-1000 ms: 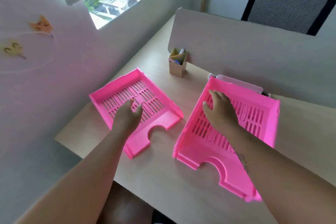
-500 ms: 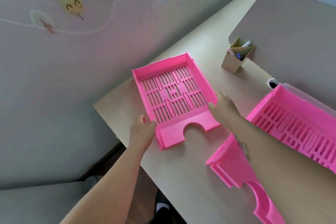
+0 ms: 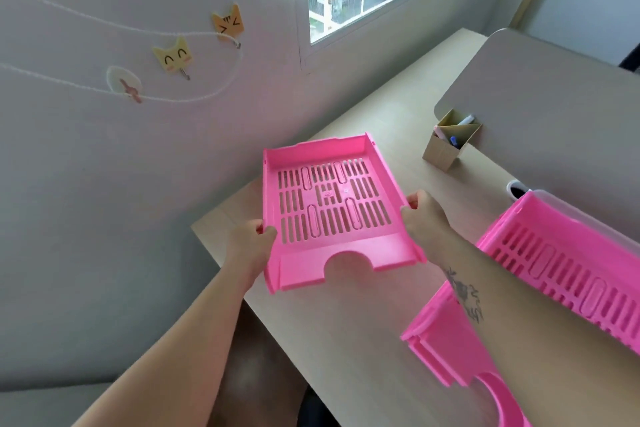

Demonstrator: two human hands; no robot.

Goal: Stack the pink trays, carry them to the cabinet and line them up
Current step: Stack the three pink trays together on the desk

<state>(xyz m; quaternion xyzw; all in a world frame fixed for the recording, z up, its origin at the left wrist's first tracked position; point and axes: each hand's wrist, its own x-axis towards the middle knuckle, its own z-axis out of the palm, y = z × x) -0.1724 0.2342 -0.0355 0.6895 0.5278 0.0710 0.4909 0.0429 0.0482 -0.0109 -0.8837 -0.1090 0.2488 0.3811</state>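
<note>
Left hand [image 3: 250, 243] and right hand [image 3: 423, 218] each grasp a side wall of one pink tray [image 3: 332, 208]; second tray [image 3: 561, 274] lies right of it on the desk [image 3: 346, 340].

My right forearm [image 3: 512, 308] covers the middle of the second pink tray [image 3: 561, 263], and the frame's right and bottom edges cut that tray off at four o'clock. I can't read the small pens in the cardboard holder [image 3: 450, 146] at two o'clock. My fingertips are hidden behind the held tray [image 3: 329, 204].
</note>
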